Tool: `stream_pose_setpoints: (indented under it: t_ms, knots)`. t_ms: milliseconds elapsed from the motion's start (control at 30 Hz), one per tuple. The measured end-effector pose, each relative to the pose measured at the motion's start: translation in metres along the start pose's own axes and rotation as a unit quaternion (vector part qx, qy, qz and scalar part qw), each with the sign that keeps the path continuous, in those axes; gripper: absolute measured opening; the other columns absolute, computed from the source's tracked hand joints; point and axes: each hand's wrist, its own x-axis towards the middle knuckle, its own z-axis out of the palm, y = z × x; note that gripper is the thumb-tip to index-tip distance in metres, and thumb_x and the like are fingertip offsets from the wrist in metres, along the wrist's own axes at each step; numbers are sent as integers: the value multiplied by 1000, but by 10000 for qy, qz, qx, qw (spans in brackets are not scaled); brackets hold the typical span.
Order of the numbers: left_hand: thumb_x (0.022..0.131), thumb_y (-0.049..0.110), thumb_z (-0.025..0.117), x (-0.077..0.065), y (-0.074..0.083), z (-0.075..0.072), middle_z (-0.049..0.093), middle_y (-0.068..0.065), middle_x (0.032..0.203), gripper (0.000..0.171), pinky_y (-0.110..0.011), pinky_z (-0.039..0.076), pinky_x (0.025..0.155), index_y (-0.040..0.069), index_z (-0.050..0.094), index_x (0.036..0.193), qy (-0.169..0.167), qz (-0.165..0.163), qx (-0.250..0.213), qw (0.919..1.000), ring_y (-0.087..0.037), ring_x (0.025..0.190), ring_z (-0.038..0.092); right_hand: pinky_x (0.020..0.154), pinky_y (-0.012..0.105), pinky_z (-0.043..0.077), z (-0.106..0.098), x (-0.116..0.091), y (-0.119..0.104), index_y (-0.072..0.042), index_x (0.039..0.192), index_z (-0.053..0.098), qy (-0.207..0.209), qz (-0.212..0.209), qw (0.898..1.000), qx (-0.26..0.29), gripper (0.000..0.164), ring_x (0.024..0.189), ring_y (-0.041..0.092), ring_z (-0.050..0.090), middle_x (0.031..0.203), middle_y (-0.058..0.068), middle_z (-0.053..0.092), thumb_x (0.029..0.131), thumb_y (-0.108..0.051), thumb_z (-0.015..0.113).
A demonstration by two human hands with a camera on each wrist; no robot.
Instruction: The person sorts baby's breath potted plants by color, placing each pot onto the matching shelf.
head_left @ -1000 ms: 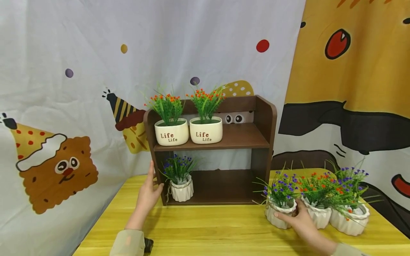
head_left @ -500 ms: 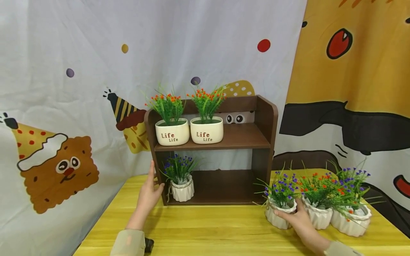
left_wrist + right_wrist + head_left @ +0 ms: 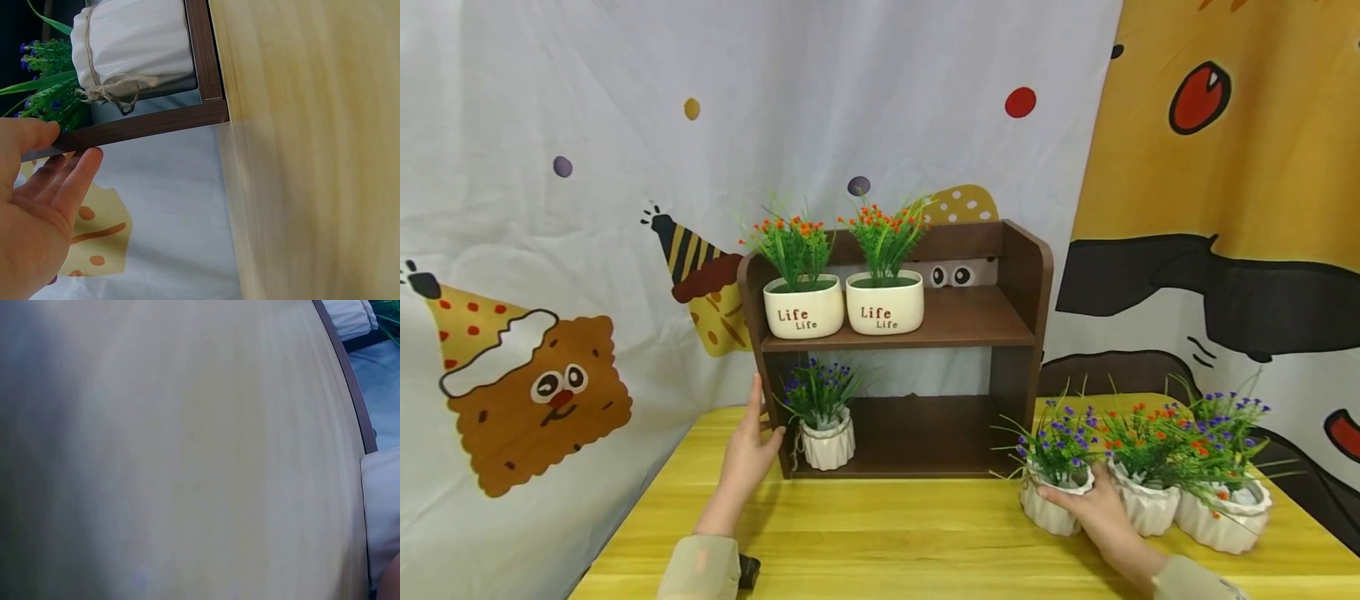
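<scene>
L hand [image 3: 747, 454] seemingly pinched shelf [image 3: 165, 120] at L, R hand [image 3: 1103, 510] gripped leftmost pot [image 3: 1037, 508] on tabletop [image 3: 925, 525], twd its R edge, best kept upright

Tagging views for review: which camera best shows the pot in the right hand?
The head view: it shows the white pot and its purple flowers, gripped by the right hand. The right wrist view has only a slice of its side; the left wrist view, none.
</scene>
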Motion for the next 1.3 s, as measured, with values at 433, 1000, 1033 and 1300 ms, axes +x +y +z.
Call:
stream_pose_setpoints:
  t_ms: [433,1000,1033,1300]
  knots:
    - [85,-7,68,2,1,-2,49,-36,131,104,-49,57,77,27,1,158,-92,-132,-124,9998,-44,98,63,107,67,21,2,-1,-7,14,145,-15,-253,39,9997,-19,126,135,59,3,148,42,-9,81,-44,77]
    - [84,-3,70,3,1,-6,51,-35,129,109,-53,56,80,31,-3,157,-178,-250,-352,9989,-46,97,63,109,64,21,2,-19,-45,23,142,-2,-295,-601,9976,-169,118,134,59,9,147,46,3,78,-28,82]
    - [84,-3,70,3,1,-6,51,-35,128,109,-53,55,80,31,-3,157,-172,-251,-362,9989,-46,97,63,109,64,21,2,-20,-47,24,142,-2,-319,-636,9974,-152,117,134,59,9,146,46,3,78,-26,82]
    - [84,-3,70,2,2,-7,52,-34,127,106,-53,56,78,31,2,157,-99,-165,-251,9995,-45,96,64,108,63,23,5,-24,-61,25,141,4,-271,-805,9960,-261,116,133,59,16,145,45,12,75,-24,84]
